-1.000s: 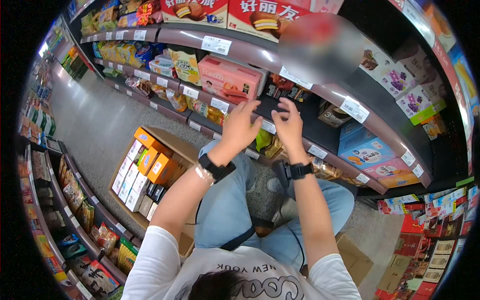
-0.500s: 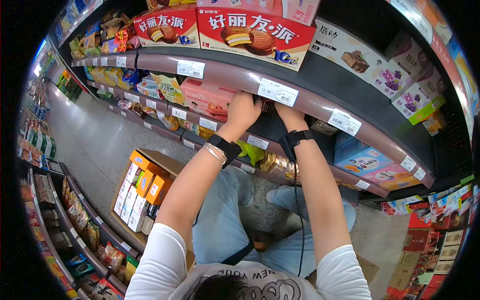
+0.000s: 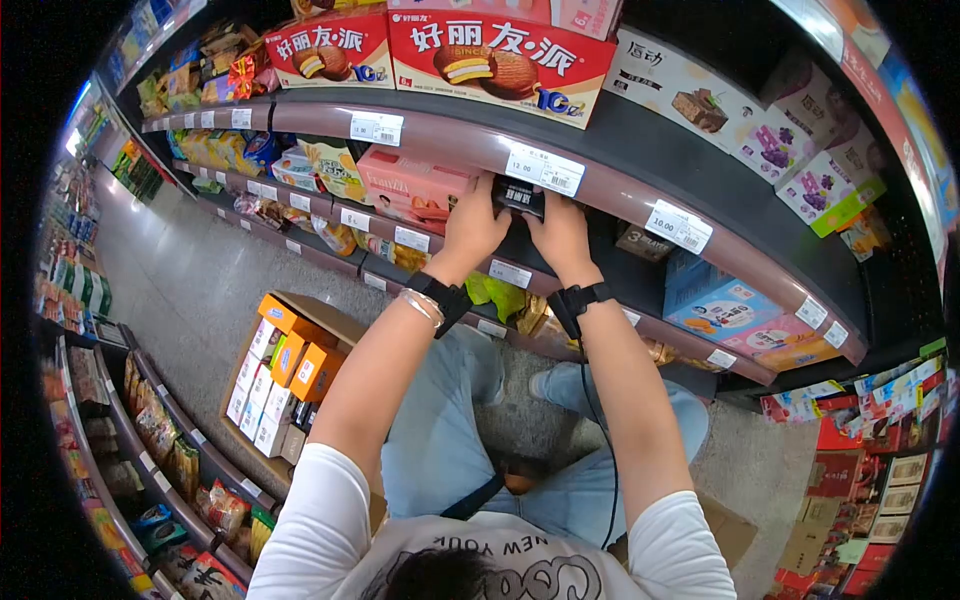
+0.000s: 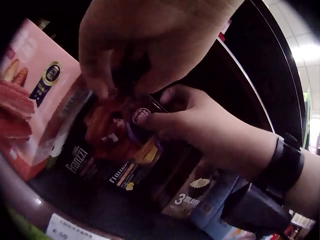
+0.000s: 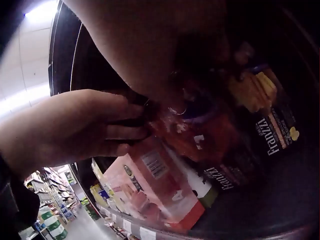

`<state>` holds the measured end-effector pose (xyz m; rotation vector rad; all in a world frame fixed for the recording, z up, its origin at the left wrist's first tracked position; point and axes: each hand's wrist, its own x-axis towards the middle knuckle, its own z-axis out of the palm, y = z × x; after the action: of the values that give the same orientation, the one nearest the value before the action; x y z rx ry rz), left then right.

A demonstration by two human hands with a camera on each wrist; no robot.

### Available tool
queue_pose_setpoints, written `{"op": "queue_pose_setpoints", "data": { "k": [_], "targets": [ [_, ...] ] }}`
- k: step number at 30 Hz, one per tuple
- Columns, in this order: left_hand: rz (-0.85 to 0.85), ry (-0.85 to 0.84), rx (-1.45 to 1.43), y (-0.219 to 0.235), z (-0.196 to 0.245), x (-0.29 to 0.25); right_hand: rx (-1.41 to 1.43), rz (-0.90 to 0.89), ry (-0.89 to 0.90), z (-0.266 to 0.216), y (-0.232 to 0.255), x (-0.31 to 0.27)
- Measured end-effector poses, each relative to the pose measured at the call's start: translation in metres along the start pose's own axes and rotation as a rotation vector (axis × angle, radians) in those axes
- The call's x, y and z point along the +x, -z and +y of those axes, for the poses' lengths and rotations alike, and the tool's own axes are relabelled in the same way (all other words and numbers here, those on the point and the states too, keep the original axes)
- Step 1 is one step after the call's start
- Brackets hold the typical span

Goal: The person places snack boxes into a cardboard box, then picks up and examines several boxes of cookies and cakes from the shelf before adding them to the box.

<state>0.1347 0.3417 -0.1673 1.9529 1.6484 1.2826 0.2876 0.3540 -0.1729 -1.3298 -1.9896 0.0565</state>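
Observation:
Both hands reach into the lower shelf, under the price-tagged ledge. Between them in the head view is a dark Franzzi box, its near end showing lettering. My left hand grips its left side, close to a pink Franzzi box. On the other side, my right hand holds it, the thumb lying over the front in the left wrist view. Dark printed box fronts with biscuit pictures appear below the fingers there. The left fingertips are partly in shadow at the top edge.
The shelf ledge runs just above the hands, with red pie boxes on it. Blue boxes stand to the right on the lower shelf. A carton of orange and white boxes sits on the floor at left.
From in front of the shelf, both hands have moved forward into it and closed in on the dark box. Its end now shows between them, nearer the shelf front.

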Motion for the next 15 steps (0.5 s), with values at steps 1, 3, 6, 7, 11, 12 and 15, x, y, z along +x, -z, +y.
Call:
{"op": "queue_pose_setpoints", "data": {
  "k": [1, 3, 6, 7, 11, 12, 15],
  "targets": [
    [-0.034, 0.01, -0.02, 0.004, 0.0, -0.004, 0.061, 0.009, 0.008, -0.006, 0.007, -0.004],
    [-0.02, -0.056, -0.086, 0.01, -0.002, -0.018, 0.163, 0.009, 0.013, -0.021, 0.026, -0.015],
    [-0.111, -0.069, -0.202, 0.026, 0.004, -0.042, 0.311, -0.001, -0.039, -0.038, 0.054, -0.038],
    [-0.163, -0.059, -0.243, 0.031, 0.008, -0.051, 0.382, 0.022, -0.047, -0.041, 0.062, -0.048],
    [-0.05, -0.174, -0.1, 0.034, 0.024, -0.103, 0.596, 0.083, -0.199, -0.062, 0.101, -0.08],
    [-0.052, -0.156, -0.163, 0.032, 0.032, -0.118, 0.664, 0.096, -0.264, -0.069, 0.112, -0.088],
    [-0.035, -0.065, -0.202, 0.027, 0.066, -0.154, 0.774, 0.111, -0.413, -0.082, 0.128, -0.109]
  ]
}}
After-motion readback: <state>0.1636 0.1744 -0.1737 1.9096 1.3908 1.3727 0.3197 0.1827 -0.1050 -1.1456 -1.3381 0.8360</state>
